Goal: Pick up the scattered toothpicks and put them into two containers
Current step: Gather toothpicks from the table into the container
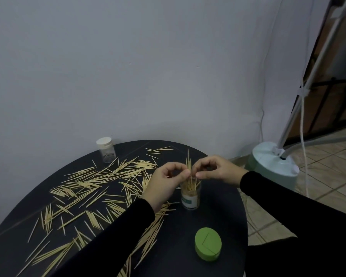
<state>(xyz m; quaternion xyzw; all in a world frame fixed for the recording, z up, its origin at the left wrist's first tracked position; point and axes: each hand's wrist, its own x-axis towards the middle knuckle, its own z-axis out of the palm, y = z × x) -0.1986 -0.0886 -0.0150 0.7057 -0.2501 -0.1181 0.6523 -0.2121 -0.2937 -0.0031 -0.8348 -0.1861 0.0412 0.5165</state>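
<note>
While both hands are pinching one upright bundle (188, 166) over the clear jar (190, 195) near the dark round worktop's (224, 220) right edge, left hand (165, 184) and right hand (216, 170) should be lowering it straight; thin pointed wooden toothpicks (92, 188) are lying across the left side.

The lower parts of the toothpick bundle (189, 166) are hidden behind the fingertips (185, 172) of the left hand (166, 184) and the right hand (214, 169) above the clear jar (190, 196). The jar's label print is too small to be read. Left of the jar, toothpicks (84, 188) are covered by the left sleeve (108, 240), and the table (218, 220) is cut off by the bottom edge. The contents of the white-capped jar (106, 149) cannot be made out.
</note>
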